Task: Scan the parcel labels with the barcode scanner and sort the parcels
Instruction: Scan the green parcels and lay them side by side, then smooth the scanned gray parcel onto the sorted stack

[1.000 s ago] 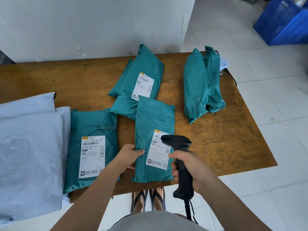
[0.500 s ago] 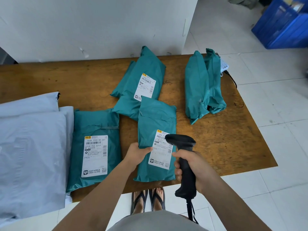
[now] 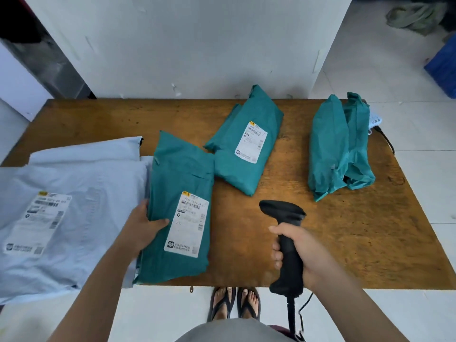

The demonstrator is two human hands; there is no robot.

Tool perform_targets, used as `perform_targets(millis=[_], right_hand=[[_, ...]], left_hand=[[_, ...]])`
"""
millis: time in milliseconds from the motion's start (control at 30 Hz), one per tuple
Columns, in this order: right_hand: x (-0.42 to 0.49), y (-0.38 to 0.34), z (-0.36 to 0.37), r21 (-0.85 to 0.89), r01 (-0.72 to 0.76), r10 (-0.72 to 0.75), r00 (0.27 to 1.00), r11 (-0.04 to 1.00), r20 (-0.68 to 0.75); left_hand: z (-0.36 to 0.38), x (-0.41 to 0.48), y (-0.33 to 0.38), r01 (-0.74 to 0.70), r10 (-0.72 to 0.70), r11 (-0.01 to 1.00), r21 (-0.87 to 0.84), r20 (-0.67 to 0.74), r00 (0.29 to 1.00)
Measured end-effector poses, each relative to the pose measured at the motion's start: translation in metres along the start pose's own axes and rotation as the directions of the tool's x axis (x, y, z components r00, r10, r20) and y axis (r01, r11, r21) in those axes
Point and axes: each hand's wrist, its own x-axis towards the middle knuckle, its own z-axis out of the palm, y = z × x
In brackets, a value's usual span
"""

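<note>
Head view: left hand [image 3: 145, 224] pinches left edge of green parcel [image 3: 180, 211], lower centre, beside pale blue bags [image 3: 74, 183]. Right hand [image 3: 308, 253] wrapped around scanner [image 3: 286, 243], lower right. Advice: set parcel flat, label [image 3: 188, 224] up, square on sorted pile.

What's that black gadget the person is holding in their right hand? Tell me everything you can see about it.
The barcode scanner is a matte black, plastic-looking handheld with a wide hooded head atop a slim handle, pistol-shaped. The right hand grips the handle, holding it upright above the near edge of the wooden table, head facing left. A black cable runs down from its base. It touches no parcel.
</note>
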Motion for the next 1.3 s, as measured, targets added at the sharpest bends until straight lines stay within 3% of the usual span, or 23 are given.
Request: perform_targets(millis=[67, 167, 267, 367, 500, 600, 733, 800, 1000, 1300], right_hand=[[0.001, 0.001, 0.008, -0.036, -0.008, 0.009, 1.000, 0.999, 0.019], [0.001, 0.000, 0.014, -0.102, 0.013, -0.010, 0.999, 0.995, 0.031], [0.001, -0.003, 0.014, -0.123, 0.045, -0.043, 0.999, 0.991, 0.020], [0.000, -0.008, 0.010, -0.122, 0.067, -0.067, 0.998, 0.990, 0.005], [-0.004, -0.017, 0.002, -0.086, 0.078, -0.080, 0.996, 0.993, -0.026], [-0.008, -0.027, -0.005, -0.052, 0.102, -0.106, 0.993, 0.993, -0.062], [-0.014, -0.039, -0.017, -0.090, 0.172, -0.179, 0.980, 0.981, -0.084], [-0.016, -0.042, -0.024, -0.104, 0.207, -0.217, 0.971, 0.973, -0.096], [-0.015, -0.043, -0.036, -0.037, 0.183, -0.187, 0.969, 0.982, -0.159], [-0.012, -0.041, -0.032, -0.036, 0.135, -0.139, 0.975, 0.990, -0.172]], left_hand=[[-0.002, 0.007, -0.009, 0.097, -0.061, 0.931, 0.353, -0.113, 0.992], [0.028, -0.008, -0.005, 0.095, 0.086, 0.704, 0.703, -0.218, 0.972], [0.067, -0.022, 0.005, -0.062, 0.296, 0.547, 0.835, -0.124, 0.947], [0.087, -0.007, 0.010, -0.192, 0.497, 0.453, 0.871, -0.068, 0.865], [0.104, 0.031, 0.043, -0.386, 0.499, 0.534, 0.752, 0.089, 0.862], [0.114, 0.074, 0.074, -0.417, 0.486, 0.618, 0.667, 0.093, 0.869], [0.132, 0.122, 0.107, -0.296, 0.286, 0.788, 0.540, 0.105, 0.952], [0.142, 0.132, 0.115, -0.240, 0.213, 0.822, 0.517, 0.111, 0.971], [0.171, 0.125, 0.103, -0.238, 0.198, 0.896, 0.375, 0.141, 0.970], [0.196, 0.114, 0.081, -0.001, -0.042, 0.988, 0.154, 0.275, 0.961]])
